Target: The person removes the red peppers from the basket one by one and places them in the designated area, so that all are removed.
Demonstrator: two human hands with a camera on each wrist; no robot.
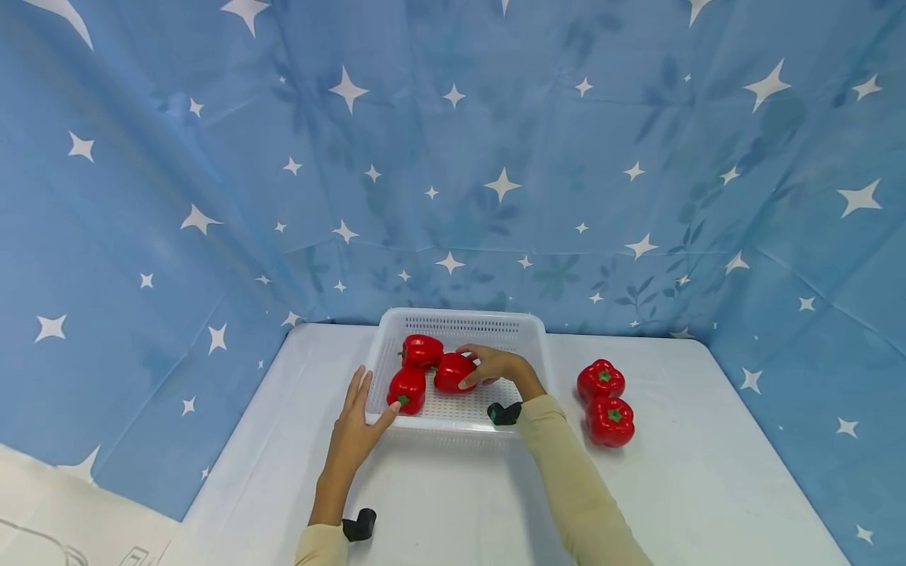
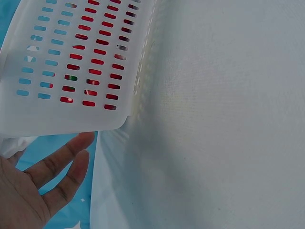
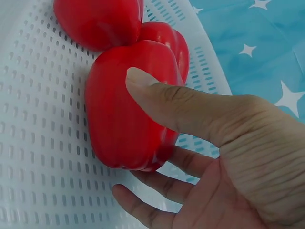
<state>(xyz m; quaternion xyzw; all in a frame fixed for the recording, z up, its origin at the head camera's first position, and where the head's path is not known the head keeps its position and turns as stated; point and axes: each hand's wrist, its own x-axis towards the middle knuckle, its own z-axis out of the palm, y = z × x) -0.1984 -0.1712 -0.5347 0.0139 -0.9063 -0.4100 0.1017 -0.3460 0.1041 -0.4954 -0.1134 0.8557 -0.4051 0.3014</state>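
Our right hand [image 1: 499,364] grasps a glossy red bell pepper [image 1: 450,373], thumb laid over it and fingers at its side, inside the white slotted plastic basket [image 1: 460,425] by the far edge of the white surface [image 1: 425,503]. Our left hand [image 1: 357,424] is released, fingers spread beside the basket's near left corner; we cannot tell whether its thumb touches the rim. Since a back red pepper [image 1: 422,346] and a front red pepper [image 1: 406,385] crowd the grasped one, we do best to grip lightly and let the basket floor bear its weight before loosening. The right wrist view shows our lower fingertips, partly hidden from the head view; only the head view shows the paired red peppers [image 1: 610,428] toward the surface's right edge.
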